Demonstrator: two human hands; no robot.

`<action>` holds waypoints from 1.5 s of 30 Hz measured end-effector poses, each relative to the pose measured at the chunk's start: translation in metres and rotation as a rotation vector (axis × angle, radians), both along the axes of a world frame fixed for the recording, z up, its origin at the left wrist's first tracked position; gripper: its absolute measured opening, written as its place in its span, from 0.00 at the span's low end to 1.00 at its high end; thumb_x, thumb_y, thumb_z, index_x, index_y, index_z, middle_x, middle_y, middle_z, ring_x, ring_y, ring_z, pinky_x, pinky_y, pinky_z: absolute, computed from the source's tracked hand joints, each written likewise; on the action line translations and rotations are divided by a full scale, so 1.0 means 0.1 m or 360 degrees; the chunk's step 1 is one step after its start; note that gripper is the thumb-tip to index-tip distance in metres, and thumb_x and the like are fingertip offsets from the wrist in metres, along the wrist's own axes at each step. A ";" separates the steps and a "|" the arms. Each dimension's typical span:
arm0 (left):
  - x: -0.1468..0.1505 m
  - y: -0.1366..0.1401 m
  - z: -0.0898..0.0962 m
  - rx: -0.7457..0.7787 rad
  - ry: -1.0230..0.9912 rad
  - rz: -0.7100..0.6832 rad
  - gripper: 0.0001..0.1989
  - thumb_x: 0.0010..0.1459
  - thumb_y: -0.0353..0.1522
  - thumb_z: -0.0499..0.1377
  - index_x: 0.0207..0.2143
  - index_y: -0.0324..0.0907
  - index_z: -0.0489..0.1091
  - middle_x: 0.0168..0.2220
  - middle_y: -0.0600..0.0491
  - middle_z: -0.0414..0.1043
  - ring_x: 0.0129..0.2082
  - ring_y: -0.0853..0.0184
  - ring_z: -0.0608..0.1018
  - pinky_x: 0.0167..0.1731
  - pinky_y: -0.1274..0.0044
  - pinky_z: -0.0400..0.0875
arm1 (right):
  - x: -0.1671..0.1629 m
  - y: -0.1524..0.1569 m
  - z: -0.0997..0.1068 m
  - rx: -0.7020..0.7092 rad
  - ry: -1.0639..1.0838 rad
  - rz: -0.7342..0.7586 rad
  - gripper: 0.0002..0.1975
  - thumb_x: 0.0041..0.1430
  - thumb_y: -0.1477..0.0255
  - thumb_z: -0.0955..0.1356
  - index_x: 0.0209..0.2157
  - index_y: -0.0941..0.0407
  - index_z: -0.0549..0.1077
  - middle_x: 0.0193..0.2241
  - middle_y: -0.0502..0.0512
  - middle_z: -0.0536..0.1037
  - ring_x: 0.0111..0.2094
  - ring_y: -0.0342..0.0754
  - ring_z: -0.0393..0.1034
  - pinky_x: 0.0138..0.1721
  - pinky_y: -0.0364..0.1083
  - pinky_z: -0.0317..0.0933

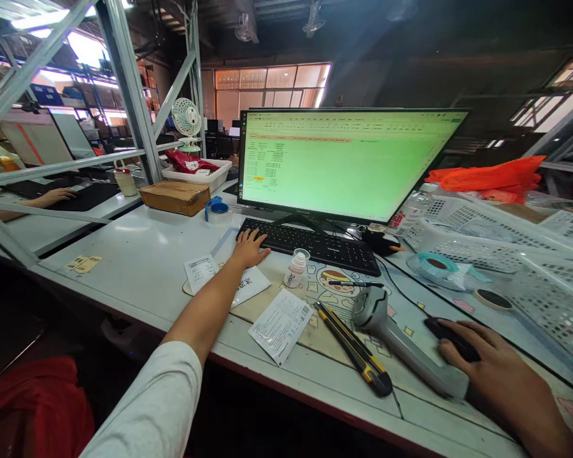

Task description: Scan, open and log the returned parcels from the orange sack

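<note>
My left hand rests with its fingers spread on the left end of a black keyboard. On the right, my right hand is wrapped over a black computer mouse. Behind the keyboard stands a monitor showing a spreadsheet. Just left of my right hand lies a grey barcode scanner, and beside it a yellow and black utility knife. A small clear bottle stands in front of the keyboard. One white packet lies near the desk edge; another packet is partly under my left forearm.
White plastic baskets and tape rolls crowd the right side. A cardboard box, blue tape and a white basket stand at the back left. A metal frame rises there, with another person's hand beyond it.
</note>
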State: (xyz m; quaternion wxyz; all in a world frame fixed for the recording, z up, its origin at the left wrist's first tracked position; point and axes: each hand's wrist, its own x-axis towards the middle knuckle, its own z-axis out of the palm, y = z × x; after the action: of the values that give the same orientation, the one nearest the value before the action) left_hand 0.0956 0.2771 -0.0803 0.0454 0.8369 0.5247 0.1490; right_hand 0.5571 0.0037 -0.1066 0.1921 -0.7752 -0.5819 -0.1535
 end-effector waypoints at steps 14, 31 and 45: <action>0.05 0.03 -0.01 0.0028 0.0091 -0.0023 0.30 0.72 0.51 0.52 0.72 0.56 0.63 0.79 0.51 0.44 0.77 0.47 0.50 0.74 0.52 0.47 | -0.12 -0.02 0.06 -0.0081 0.0126 -0.0131 0.33 0.68 0.50 0.55 0.59 0.52 0.76 0.59 0.67 0.73 0.57 0.65 0.73 0.48 0.58 0.72; 0.02 0.06 -0.06 0.0079 0.0162 0.0014 0.32 0.72 0.50 0.51 0.74 0.55 0.59 0.78 0.51 0.48 0.77 0.48 0.51 0.75 0.53 0.45 | -0.17 -0.05 0.06 -0.0037 0.0090 -0.0186 0.29 0.72 0.58 0.58 0.61 0.58 0.76 0.60 0.66 0.72 0.58 0.65 0.71 0.57 0.63 0.72; 0.02 0.07 -0.06 0.0077 0.0169 0.0018 0.32 0.72 0.50 0.51 0.74 0.54 0.59 0.78 0.50 0.49 0.77 0.48 0.52 0.75 0.54 0.45 | -0.16 -0.05 0.06 -0.0038 0.0087 -0.0186 0.26 0.72 0.60 0.59 0.60 0.56 0.77 0.59 0.65 0.72 0.58 0.64 0.71 0.55 0.61 0.73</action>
State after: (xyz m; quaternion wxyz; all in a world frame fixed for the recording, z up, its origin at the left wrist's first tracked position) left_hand 0.0977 0.2842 -0.0864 -0.0036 0.8414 0.5274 0.1174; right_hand 0.5409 -0.0017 -0.1010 0.1892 -0.8140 -0.5319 -0.1364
